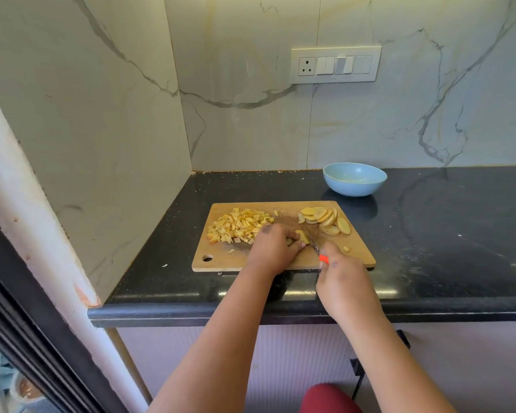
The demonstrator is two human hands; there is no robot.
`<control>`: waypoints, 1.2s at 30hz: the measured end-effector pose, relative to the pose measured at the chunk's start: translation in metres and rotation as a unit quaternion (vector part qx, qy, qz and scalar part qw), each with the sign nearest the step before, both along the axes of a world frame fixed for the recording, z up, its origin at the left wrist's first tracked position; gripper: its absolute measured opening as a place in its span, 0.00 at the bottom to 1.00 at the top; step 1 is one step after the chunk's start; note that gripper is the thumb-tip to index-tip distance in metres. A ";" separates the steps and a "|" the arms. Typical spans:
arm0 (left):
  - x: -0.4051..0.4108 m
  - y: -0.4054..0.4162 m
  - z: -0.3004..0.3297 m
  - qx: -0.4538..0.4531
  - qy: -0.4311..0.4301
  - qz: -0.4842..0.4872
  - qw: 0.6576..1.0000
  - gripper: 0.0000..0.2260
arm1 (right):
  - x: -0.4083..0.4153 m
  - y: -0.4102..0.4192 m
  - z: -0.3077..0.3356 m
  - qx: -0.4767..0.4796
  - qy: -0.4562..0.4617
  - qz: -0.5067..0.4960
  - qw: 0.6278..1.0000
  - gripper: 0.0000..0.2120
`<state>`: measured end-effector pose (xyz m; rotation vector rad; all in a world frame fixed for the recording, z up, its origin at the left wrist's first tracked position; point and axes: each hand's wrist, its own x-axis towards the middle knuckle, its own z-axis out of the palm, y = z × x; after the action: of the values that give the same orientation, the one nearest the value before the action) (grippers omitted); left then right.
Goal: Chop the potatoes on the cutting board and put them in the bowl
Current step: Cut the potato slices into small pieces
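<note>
Item: pale yellow potato slices under the cut (302, 235), lying near the middle of the rectangular wooden cutting board (358, 254). The left hand (273, 248) bears down on them, fingers curled together over the pieces. The right hand (337, 274) has its fingers closed round the orange handle of a small knife (315, 245), whose blade angles in against the held slices.

Adjacent stock: a heap of diced potato cubes (239, 225) on the board's left part; a fanned stack of uncut round potato slices (325, 220) on its right part; one stray bit near the right hand.

Receptacle: a light blue round bowl (355, 178) stands on the black stone countertop (444, 234) just beyond the board's far right corner. It appears to hold no potato.

Surroundings: a marbled wall panel with a white switch-and-socket plate (335, 65).

Step in hand, as judged: chopping, roughly midway, with nothing transferred yet.

Next move calls for: finishing the held slices, with the left fingertips tucked clear of the blade, then drawing fresh slices from the right stack.
</note>
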<state>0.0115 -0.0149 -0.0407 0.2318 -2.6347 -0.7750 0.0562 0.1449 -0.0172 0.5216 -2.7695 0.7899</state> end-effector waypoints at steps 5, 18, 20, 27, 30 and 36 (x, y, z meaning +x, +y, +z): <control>-0.001 0.000 0.000 0.006 -0.006 0.006 1.000 0.13 | -0.003 -0.007 0.023 0.049 -0.041 0.005 0.998 0.07; 0.007 0.003 0.010 0.014 -0.024 0.008 1.000 0.14 | 0.013 0.041 0.069 0.148 -0.059 0.025 0.987 0.06; 0.011 0.003 0.011 0.015 -0.020 0.004 1.000 0.14 | 0.009 0.048 0.066 0.082 -0.053 0.030 0.995 0.06; 0.021 0.002 0.010 -0.005 -0.016 0.006 1.000 0.18 | -0.004 0.022 0.021 -0.055 0.027 0.019 0.998 0.08; 0.018 0.001 0.007 -0.024 -0.038 0.037 0.998 0.16 | -0.003 0.013 0.010 -0.033 0.040 0.027 0.998 0.08; 0.016 -0.003 0.009 -0.029 -0.059 0.056 0.996 0.15 | -0.002 0.002 0.013 0.021 0.005 0.034 0.999 0.05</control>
<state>0.0275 -0.0179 -0.0317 0.4164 -2.7230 -0.6667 0.0542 0.1467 -0.0037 0.6289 -2.7771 0.7417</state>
